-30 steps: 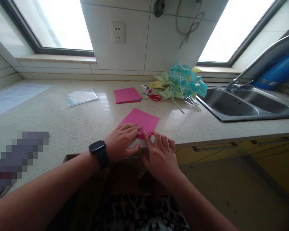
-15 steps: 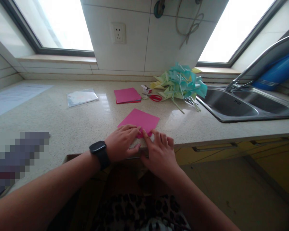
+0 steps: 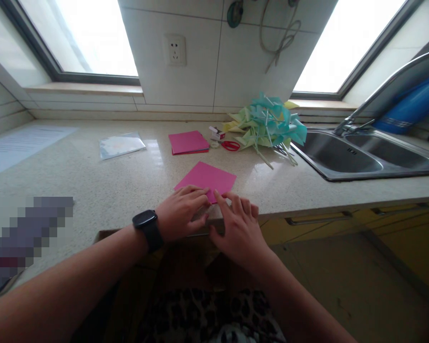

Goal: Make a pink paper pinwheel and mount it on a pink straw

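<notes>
A pink sheet of paper [image 3: 207,176] lies on the counter near its front edge, one corner pointing away from me. My left hand [image 3: 183,212] rests with its fingers laid over the sheet's near left edge, thumb apart and below. On the near right side is my right hand [image 3: 238,219]. Its index finger stretches onto the paper, the other fingers are loosely bent, and the thumb is spread away. The near corner of the sheet is partly hidden by my fingertips.
Behind the sheet sit a stack of pink paper [image 3: 188,142], red-handled scissors [image 3: 230,146], a small box [image 3: 216,133] and green and yellow paper pinwheels [image 3: 270,121]. A clear packet [image 3: 122,145] lies left, a steel sink [image 3: 343,155] right. Printed paper [image 3: 25,143] is far left.
My right fingertips have lifted slightly and moved a little apart from the left ones. The near corner of the pink sheet now looks flatter. My left hand has barely moved.
</notes>
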Tool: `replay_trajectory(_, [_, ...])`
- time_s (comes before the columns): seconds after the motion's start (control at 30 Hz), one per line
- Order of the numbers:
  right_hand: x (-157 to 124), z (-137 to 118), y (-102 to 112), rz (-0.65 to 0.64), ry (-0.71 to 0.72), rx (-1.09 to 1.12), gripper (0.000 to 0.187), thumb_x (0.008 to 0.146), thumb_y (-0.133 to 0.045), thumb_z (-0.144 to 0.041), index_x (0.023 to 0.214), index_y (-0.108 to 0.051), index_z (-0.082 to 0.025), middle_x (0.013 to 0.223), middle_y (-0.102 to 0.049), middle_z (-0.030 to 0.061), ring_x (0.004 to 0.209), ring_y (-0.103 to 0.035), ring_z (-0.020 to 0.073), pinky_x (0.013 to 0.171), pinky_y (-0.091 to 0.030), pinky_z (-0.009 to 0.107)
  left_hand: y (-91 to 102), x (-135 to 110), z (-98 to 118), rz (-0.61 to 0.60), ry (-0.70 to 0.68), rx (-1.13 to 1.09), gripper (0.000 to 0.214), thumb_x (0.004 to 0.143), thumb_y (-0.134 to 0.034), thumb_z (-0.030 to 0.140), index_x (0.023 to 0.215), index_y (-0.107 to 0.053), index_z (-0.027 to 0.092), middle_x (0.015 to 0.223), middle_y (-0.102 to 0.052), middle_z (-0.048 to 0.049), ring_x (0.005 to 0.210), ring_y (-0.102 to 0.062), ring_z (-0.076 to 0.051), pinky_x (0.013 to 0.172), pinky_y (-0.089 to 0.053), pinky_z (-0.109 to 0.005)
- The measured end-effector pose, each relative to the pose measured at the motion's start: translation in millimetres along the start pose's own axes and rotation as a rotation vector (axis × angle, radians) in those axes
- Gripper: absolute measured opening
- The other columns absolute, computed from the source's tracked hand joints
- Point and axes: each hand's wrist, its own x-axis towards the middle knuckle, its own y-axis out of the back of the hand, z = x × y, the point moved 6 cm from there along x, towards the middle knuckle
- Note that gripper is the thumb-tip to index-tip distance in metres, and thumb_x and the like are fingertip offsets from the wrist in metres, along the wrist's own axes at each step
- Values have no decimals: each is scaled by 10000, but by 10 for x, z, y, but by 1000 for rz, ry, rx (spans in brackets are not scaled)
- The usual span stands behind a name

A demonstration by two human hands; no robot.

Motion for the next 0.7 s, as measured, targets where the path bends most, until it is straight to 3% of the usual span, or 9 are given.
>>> replay_trajectory(0.1, [-59,-12,6,34,34,9,578,903,-562,-340,1457,-496,-193,1397,-550,104,1216,-445,314,1020,-328,489,-2,-5,-6,-2,8,0,203,922,-572,291,1075,-642,176,1380,-631,-148,1243,-554,-322,1086,-460,-514])
replay_trajectory(0.23, [-96,-36,-17,7,50,-24,527,917,-538,-317,1421,-527,-167,1406,-572,90,1217,-439,316,1026,-315,496,-12,-9,-16,6,19,-6,268,923,-566,302,1147,-598,160,1341,-645,-172,1236,-565,-329,1076,-470,-512])
replay_trajectory(0.37, [-80,-63,-9,-16,40,-50,541,915,-537,-336,1426,-519,-158,1427,-568,90,1223,-427,320,1032,-300,506,-2,-14,-43,36,48,-19,479,904,-587,339,1312,-450,129,1273,-656,-199,1207,-603,-328,1041,-499,-514])
replay_trajectory(0.7, [-51,-92,-44,-51,53,-81,693,867,-579,-379,1504,-444,-140,1476,-531,108,1245,-406,342,1049,-276,517,9,7,-40,41,47,-34,489,895,-598,354,1304,-441,135,1306,-637,-211,1246,-597,-331,1062,-482,-512])
